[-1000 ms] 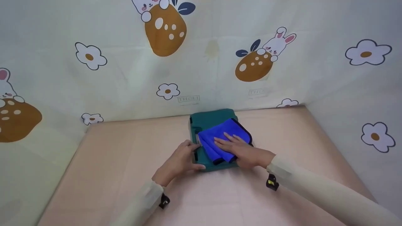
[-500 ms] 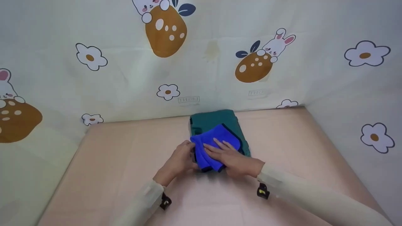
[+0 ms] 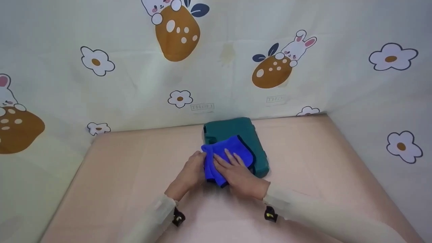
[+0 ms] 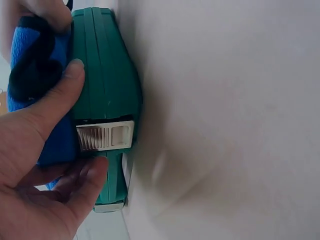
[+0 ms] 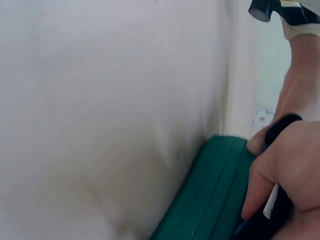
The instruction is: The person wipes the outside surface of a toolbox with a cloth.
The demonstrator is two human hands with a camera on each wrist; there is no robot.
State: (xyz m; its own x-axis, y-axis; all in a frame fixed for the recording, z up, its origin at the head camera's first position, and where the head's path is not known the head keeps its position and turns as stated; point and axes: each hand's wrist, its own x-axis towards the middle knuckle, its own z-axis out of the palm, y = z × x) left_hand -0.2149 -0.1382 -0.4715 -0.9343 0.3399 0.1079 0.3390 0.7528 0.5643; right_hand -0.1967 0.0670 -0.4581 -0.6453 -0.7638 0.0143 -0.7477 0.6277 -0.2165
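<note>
A green hard plastic case (image 3: 230, 127) lies flat on the table against the back wall. Over its near left part is a folded blue cloth (image 3: 238, 148) with black edging. My right hand (image 3: 237, 173) rests on the cloth with straight fingers and presses it onto the case. At the case's near left edge, my left hand (image 3: 189, 173) grips the side. In the left wrist view its thumb and bent fingers are near a pale latch (image 4: 106, 136), beside the cloth (image 4: 54, 145). The right wrist view shows the case's green side (image 5: 207, 195) and my right hand (image 5: 295, 170) above it.
A pink-beige cover (image 3: 128, 175) lies over the table. Printed white curtains (image 3: 135, 74) with rabbits and flowers close off the back and sides. Each wrist carries a small black camera mount (image 3: 270, 214).
My right hand has slid the blue cloth leftward and toward me across the case, uncovering more of its right side. The left hand stays at the left edge, where the cloth now reaches its fingers.
</note>
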